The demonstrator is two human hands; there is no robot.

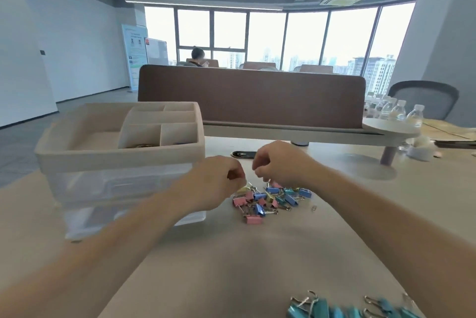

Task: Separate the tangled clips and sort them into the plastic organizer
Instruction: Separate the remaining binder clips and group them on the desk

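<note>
Pinching a wire handle atop the tangled pile of pink, blue, yellow and teal metal binder clips point(268, 199), the left hand point(219, 184) is curling tight; the right hand point(277, 163) is hovering alongside, fingers curled, its hold impossible to tell. The pile is lying mid-worktop, beside the white plastic drawer organizer point(116, 158) toward the left edge.

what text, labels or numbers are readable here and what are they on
Nothing here can be read.
Standing banner by the far left wall: printed lines, too blurred to read.
Board beside it: red patch and print, too blurred.
Water bottles: labels too small.
Organizer and binder clips: no print shows.
</note>
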